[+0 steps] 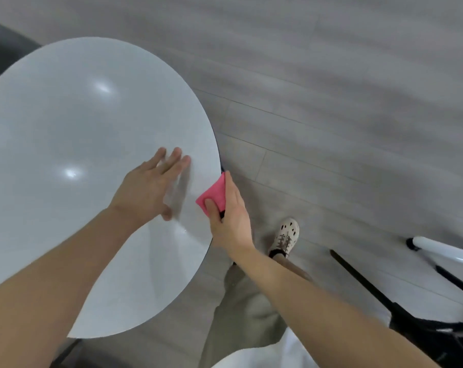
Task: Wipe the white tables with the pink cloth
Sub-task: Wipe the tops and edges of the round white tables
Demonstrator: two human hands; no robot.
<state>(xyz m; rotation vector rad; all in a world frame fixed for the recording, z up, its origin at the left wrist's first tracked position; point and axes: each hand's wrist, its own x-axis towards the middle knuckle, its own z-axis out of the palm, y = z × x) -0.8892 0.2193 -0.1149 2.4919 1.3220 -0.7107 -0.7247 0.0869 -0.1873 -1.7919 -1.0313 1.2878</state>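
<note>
Round white table (65,128) fills the left half of the view, seen from above, with two light glints on the top.

Cloth (214,192): pink, folded small, sitting on the table's right rim and partly hanging over the edge.

Right hand (231,221): grips the cloth at the rim. Thumb (211,205) presses down on top of the cloth. The other fingers curl over the edge and are hidden below, so I can't tell how they lie there.

Left hand (145,189): palm down over the tabletop, just left of the cloth and not touching it. Fingers (176,158) are straight, slightly spread and pointing away from the body, with the thumb out to the side. It holds nothing. The hand is motion-blurred with its shadow close beside it, so I can't tell whether it is on the surface or just above it.

Both forearms are bare and come in from the bottom of the frame.

Rest:
- Grey plank floor (331,102).
- Light shoe (285,236) and beige trouser leg (246,309) right of the table, below the right hand.
- Chair (363,282) with black legs and a white tube at far right, well apart from the table.
- Dark shape (2,49) behind the table at upper left, too dim to identify.
</note>
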